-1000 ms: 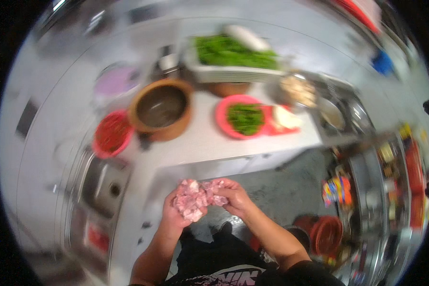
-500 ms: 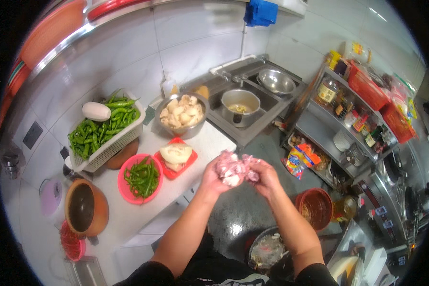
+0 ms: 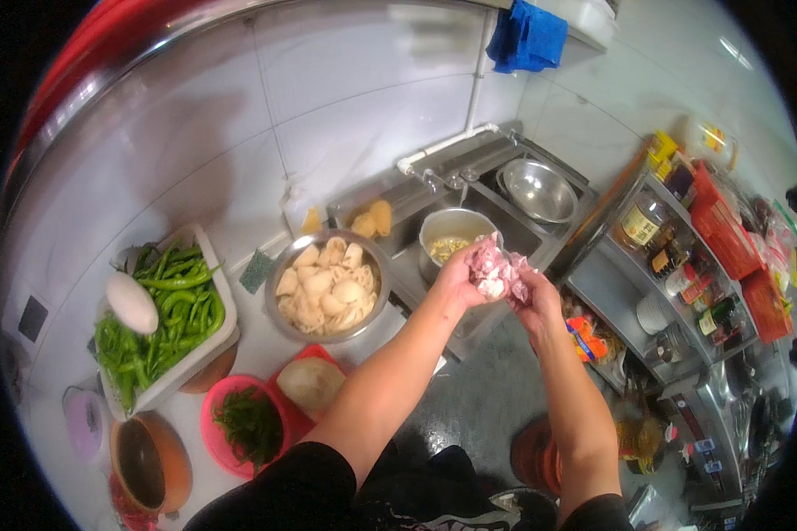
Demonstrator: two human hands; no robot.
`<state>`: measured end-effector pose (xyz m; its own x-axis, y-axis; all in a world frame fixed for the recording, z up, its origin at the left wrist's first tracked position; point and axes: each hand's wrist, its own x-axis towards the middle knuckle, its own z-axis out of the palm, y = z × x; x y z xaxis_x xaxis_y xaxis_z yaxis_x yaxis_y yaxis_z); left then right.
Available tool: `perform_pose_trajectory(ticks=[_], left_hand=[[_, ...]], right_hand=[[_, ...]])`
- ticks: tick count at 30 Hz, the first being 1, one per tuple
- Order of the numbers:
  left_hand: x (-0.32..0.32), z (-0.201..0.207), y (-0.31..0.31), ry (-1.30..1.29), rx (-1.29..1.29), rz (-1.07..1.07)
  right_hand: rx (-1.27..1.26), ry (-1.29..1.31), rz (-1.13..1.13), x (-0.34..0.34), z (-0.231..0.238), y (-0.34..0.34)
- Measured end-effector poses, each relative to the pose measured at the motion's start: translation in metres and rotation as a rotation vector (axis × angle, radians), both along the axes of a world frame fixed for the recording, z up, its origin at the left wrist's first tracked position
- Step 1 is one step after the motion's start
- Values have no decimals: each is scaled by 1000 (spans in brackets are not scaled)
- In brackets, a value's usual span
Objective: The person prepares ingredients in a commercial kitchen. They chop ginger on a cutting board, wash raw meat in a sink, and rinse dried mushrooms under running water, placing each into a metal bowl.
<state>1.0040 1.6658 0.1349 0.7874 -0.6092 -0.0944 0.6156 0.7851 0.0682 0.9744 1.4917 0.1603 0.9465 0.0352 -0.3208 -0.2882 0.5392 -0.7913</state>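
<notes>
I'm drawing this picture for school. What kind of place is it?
Probably a kitchen, maybe a restaurant's: there's a sink, a basket of green peppers, and raw meat in the person's hands.

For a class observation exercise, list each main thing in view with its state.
Meat: raw, in pieces
Left hand: holding meat
Right hand: holding meat
Metal pot: uncovered, not empty
Steel bowl: heaped with pale chunks
White basket: filled with green peppers
Pink bowl: holding green pieces
Brown pot: uncovered
Blue cloth: hanging
</notes>
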Motion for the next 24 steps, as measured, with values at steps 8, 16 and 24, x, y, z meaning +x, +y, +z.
perform_pose_trajectory(ticks=[8,16,24], left_hand=[[143,-24,-6,3,190,91],[251,-74,-5,137,469,328],[296,-138,-4,66,940,557]], right_hand=[[-2,-49,242,167,-51,-14],[-68,-41,285,333,-138,-1],[-290,-223,416,393,-180,-5]])
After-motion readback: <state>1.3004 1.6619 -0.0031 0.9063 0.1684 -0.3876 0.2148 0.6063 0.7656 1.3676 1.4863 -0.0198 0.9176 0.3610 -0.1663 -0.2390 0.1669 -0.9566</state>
